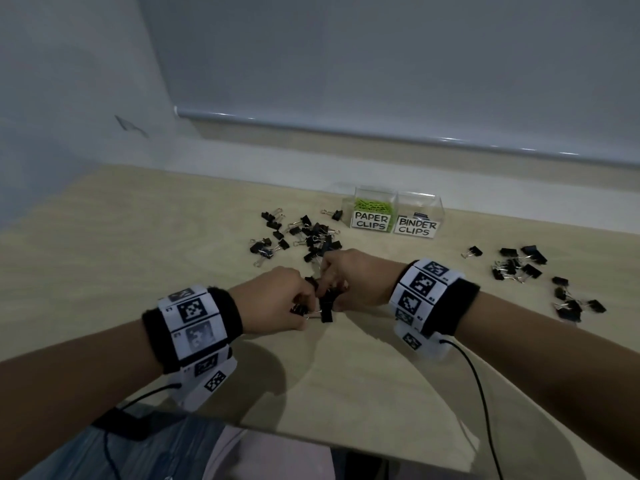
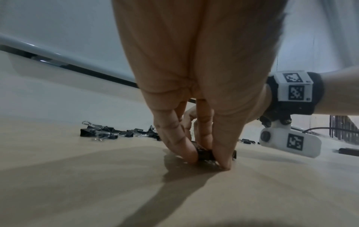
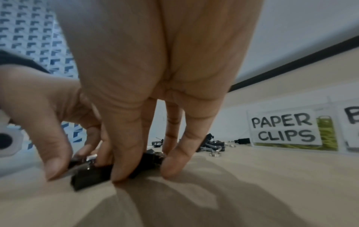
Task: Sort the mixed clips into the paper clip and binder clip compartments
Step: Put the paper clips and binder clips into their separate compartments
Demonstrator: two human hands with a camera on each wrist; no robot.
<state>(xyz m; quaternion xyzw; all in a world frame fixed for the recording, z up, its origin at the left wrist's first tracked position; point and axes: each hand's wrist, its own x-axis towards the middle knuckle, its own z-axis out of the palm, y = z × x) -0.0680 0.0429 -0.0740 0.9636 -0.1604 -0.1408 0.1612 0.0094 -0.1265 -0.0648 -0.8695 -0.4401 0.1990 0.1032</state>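
Both hands meet at the middle of the table [image 1: 346, 382] over a small bunch of black binder clips [image 1: 326, 308]. My left hand [image 1: 306, 308] pinches one black binder clip [image 2: 205, 154] between thumb and fingertips against the tabletop. My right hand [image 1: 329, 289] has its thumb and fingers curled down round another black clip [image 3: 149, 159], with one more clip [image 3: 91, 173] lying beside its thumb. At the back stand two clear boxes: the paper clip compartment [image 1: 372, 216], holding green paper clips, and the binder clip compartment [image 1: 418, 225] to its right.
A loose pile of black binder clips [image 1: 304, 233] lies just beyond the hands, left of the boxes. More binder clips [image 1: 519, 265] are scattered at the right. Camera cables hang from both wrists over the near table edge [image 1: 311, 436].
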